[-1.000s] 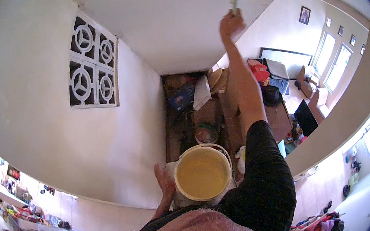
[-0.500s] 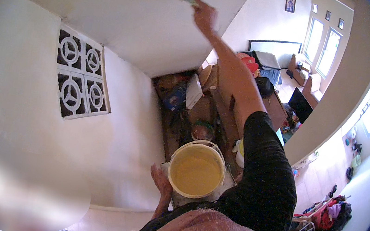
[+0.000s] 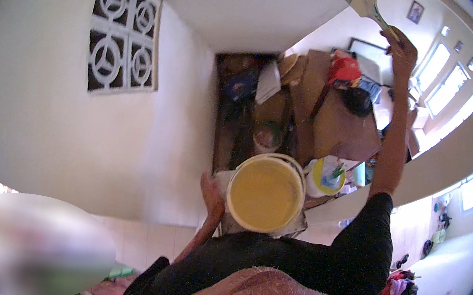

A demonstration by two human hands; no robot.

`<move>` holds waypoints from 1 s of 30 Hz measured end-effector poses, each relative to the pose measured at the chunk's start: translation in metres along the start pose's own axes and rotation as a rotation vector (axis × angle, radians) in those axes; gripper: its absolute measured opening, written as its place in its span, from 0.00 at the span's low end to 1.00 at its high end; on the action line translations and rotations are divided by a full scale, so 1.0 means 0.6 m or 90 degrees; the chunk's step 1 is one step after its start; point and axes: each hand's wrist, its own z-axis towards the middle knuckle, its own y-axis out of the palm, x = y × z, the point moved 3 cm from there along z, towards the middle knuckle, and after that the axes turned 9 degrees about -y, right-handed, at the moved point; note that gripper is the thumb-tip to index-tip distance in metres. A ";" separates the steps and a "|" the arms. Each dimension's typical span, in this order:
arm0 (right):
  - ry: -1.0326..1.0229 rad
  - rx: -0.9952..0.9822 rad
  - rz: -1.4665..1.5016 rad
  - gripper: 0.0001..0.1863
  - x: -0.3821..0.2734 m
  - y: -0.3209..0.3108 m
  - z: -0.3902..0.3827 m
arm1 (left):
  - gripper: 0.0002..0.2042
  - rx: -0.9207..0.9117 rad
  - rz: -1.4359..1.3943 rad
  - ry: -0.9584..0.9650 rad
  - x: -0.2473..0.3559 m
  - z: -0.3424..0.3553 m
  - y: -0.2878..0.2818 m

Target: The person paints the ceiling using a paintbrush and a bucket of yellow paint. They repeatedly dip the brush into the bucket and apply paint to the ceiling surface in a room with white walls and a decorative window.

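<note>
My right hand (image 3: 403,50), raised far off at the upper right, is closed round the handle of a wide, flat paintbrush (image 3: 363,0). The bristles point up and left, beside the edge of the white slanting surface (image 3: 254,12); I cannot tell whether they touch it. Below, close to my body, a round white bucket (image 3: 230,189) holds pale yellow paint (image 3: 266,193). It stands on a greyish board (image 3: 231,225). My left hand (image 3: 212,197) is beside the bucket at the board's left edge, slightly blurred, its fingers stretched out and nothing visible in them.
A pale wall (image 3: 33,103) with a patterned vent block (image 3: 126,34) is at left. Beyond the bucket are a smaller tub (image 3: 268,137), a yellow-rimmed bucket (image 3: 328,177), brown furniture (image 3: 343,129) and a red cap (image 3: 345,71). A heap of clothes (image 3: 399,294) lies lower right.
My right hand has swung the paintbrush right, from the slanting white surface to beyond its edge. The view has shifted, and more of the yellow-rimmed bucket shows. My left hand stays beside the paint bucket.
</note>
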 end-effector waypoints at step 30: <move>-0.202 -0.816 0.063 0.12 -0.360 0.124 -0.424 | 0.26 -0.018 0.000 0.114 0.044 -0.004 -0.030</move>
